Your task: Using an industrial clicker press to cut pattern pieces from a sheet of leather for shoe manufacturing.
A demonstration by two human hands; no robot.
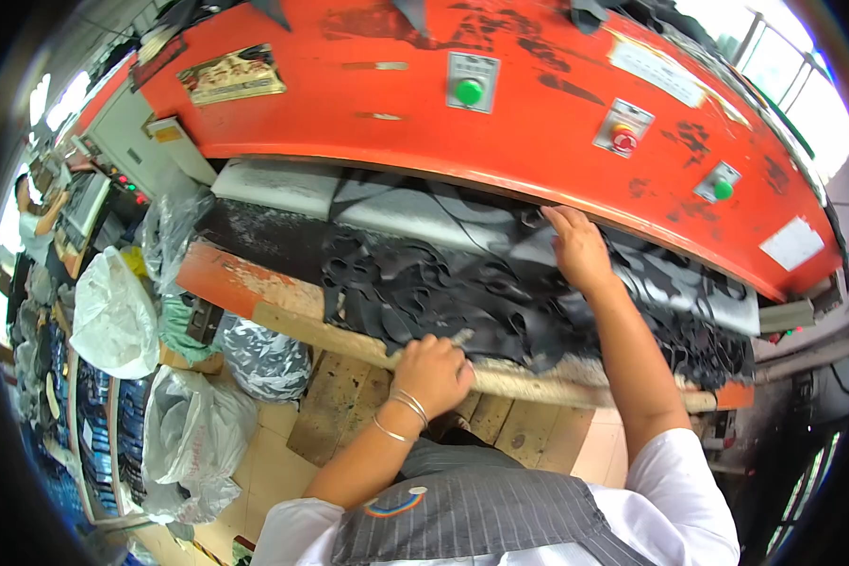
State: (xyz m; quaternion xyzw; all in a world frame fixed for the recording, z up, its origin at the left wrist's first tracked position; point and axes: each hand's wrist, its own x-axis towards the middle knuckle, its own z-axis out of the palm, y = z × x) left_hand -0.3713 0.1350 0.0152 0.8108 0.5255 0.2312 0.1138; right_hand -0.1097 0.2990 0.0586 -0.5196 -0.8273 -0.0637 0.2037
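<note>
At frame centre, the left hand (434,370) grips the near edge of the black cut-out sheet (462,292); the right hand (577,247) presses flat, open, farther back. Sheet already heavily punched, still on the desk (255,288).

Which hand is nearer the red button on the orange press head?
Right. The right hand lies on the black sheet just below the red button; the left hand is at the board's near edge.

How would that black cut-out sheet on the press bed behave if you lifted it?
The black sheet probably flops: it lies wrinkled and full of punched holes. It likely snags or stretches, since only thin webs remain. The left hand bunches its edge, while the right hand presses it flat.
</note>
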